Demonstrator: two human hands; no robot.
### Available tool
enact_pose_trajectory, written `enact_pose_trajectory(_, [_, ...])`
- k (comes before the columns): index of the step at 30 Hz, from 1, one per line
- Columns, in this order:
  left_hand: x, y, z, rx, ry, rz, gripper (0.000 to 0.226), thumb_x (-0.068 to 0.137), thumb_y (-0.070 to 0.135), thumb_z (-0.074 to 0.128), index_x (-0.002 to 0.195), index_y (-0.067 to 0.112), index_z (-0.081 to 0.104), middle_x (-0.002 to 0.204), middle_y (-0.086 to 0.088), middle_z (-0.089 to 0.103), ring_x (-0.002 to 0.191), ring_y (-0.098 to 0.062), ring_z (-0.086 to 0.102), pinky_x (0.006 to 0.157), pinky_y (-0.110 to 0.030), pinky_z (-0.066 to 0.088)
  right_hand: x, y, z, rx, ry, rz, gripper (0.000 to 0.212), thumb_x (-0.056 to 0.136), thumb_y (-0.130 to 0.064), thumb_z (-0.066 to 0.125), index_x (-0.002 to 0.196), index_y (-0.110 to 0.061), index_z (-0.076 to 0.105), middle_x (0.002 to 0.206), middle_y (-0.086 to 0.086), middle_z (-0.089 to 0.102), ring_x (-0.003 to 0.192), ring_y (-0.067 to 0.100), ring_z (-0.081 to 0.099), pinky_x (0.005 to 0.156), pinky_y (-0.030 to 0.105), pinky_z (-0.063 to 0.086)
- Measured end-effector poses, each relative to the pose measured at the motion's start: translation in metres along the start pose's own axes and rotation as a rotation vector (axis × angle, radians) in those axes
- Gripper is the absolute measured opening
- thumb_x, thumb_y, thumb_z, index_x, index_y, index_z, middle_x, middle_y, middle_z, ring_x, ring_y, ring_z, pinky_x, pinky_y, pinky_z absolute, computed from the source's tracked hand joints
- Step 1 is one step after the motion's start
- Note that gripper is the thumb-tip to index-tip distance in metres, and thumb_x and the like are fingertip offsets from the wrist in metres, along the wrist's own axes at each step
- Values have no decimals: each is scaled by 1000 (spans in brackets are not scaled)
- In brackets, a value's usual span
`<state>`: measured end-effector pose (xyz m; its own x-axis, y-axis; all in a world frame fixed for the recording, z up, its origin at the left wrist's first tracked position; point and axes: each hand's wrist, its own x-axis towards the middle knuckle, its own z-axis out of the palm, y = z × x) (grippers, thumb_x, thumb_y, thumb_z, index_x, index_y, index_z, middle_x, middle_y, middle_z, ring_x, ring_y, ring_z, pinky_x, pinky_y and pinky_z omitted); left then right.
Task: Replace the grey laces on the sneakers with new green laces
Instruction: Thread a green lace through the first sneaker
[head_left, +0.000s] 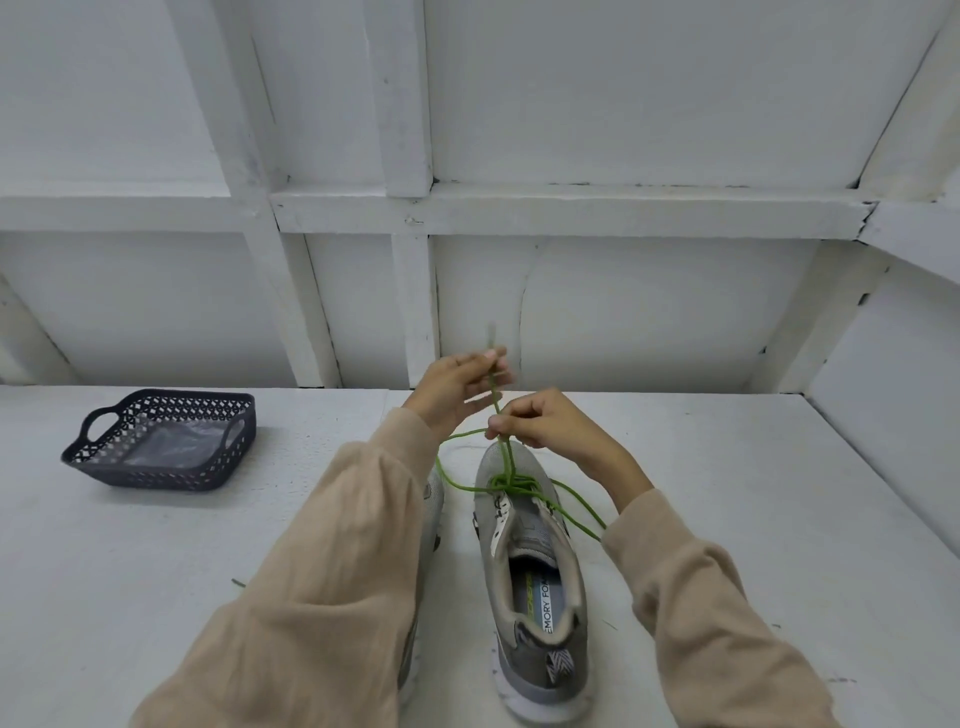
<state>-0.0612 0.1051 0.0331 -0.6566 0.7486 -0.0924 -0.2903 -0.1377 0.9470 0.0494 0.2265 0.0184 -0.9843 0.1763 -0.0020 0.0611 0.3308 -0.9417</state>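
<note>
A person's right hand (540, 421) pinches a green lace (511, 483) between thumb and curled fingers just above the toe of a grey sneaker (530, 571), which sits on a white table (727, 493) directly below that hand. The left hand (457, 387), a little beyond and beside the right, has its fingers mostly straight, and the lace's free end rises past its fingertips. Motion blur hides whether they actually grip it.

The lace crosses only the lowest eyelets, close under the right hand. Loose lengths trail away to either side, one looping under the left wrist and one running toward the right sleeve. The eyelets nearer the person stand bare, and no grey lace shows on this shoe. Judged from that, the old lace is out and the relacing is in its early rows, with most of the threading and the tying still to do.

A second sneaker (434, 509) lies beneath the left sleeve, largely hidden, so its lacing cannot be told. A dark perforated basket (88, 452) holding clear plastic wrap (176, 447) stands well off to the left hand's outer side.
</note>
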Motion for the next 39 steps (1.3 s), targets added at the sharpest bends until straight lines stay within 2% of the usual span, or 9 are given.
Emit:
enact_pose_trajectory(3, [-2, 6, 1, -168, 68, 88, 22, 99, 7, 46, 116, 3, 59, 76, 4, 59, 61, -5, 60, 71, -24, 57, -8, 12, -6, -63, 12, 60, 25, 80, -25, 79, 86, -2, 73, 66, -3, 60, 51, 0, 42, 52, 12, 33])
enact_pose_trajectory(6, [-6, 14, -7, -141, 140, 146, 28, 101, 7, 43, 123, 0, 57, 77, 5, 55, 46, -2, 44, 47, -15, 43, -15, 34, -20, -330, -32, 250, 31, 70, -35, 86, 75, -10, 68, 66, -6, 62, 55, 3, 48, 53, 17, 35])
enact_pose_trajectory(9, [-11, 22, -17, -50, 148, 192, 27, 103, 13, 39, 121, 7, 58, 72, 8, 52, 41, -1, 29, 40, -13, 22, -22, 47, -23, -388, -201, 406, 33, 77, -38, 80, 65, -12, 62, 60, -4, 59, 49, 10, 38, 44, 19, 29])
enact_pose_trajectory(13, [-18, 34, -19, 9, 145, 253, 24, 104, 16, 37, 116, 10, 57, 60, 11, 54, 38, -1, 21, 37, -14, 17, -19, 39, -26, -392, -206, 359, 24, 87, -25, 72, 70, -8, 68, 64, 1, 60, 48, 10, 38, 44, 20, 27])
enact_pose_trajectory(19, [-26, 40, -15, 147, 171, 301, 18, 102, 15, 42, 99, 15, 59, 69, 8, 66, 38, -4, 27, 38, -14, 20, 7, 37, -17, -471, 161, 116, 14, 84, -25, 72, 82, -12, 71, 87, 1, 70, 81, 18, 62, 76, 36, 50])
enact_pose_trajectory(26, [-34, 18, -22, 508, 103, 215, 13, 93, 13, 60, 95, 20, 71, 64, 15, 59, 47, 0, 38, 46, -13, 25, -4, 27, -22, -35, 479, 32, 22, 82, 13, 64, 97, -2, 66, 93, 11, 66, 63, 18, 66, 56, 14, 50])
enact_pose_trajectory(30, [-35, -8, -32, 879, -92, 97, 11, 86, 11, 69, 95, 15, 75, 69, 14, 67, 47, 0, 48, 52, -10, 37, -29, 17, -23, 176, 295, 58, 21, 78, 14, 68, 97, 4, 67, 89, 18, 70, 72, 25, 72, 64, 23, 57])
enact_pose_trajectory(34, [-31, -37, -31, 1165, -107, -48, 8, 83, 23, 71, 87, 27, 76, 81, 8, 69, 59, -6, 55, 66, -26, 48, -46, 25, -21, -32, -31, 231, 14, 84, 13, 63, 94, 6, 69, 70, 14, 69, 60, 20, 68, 59, 27, 57])
enact_pose_trajectory(39, [-30, -55, -25, 1278, -111, -52, 13, 84, 30, 71, 94, 24, 76, 93, 3, 72, 85, -11, 60, 80, -28, 48, -46, 48, -21, -294, 82, 241, 24, 83, 8, 65, 77, -14, 72, 78, 9, 72, 77, 25, 71, 75, 32, 59])
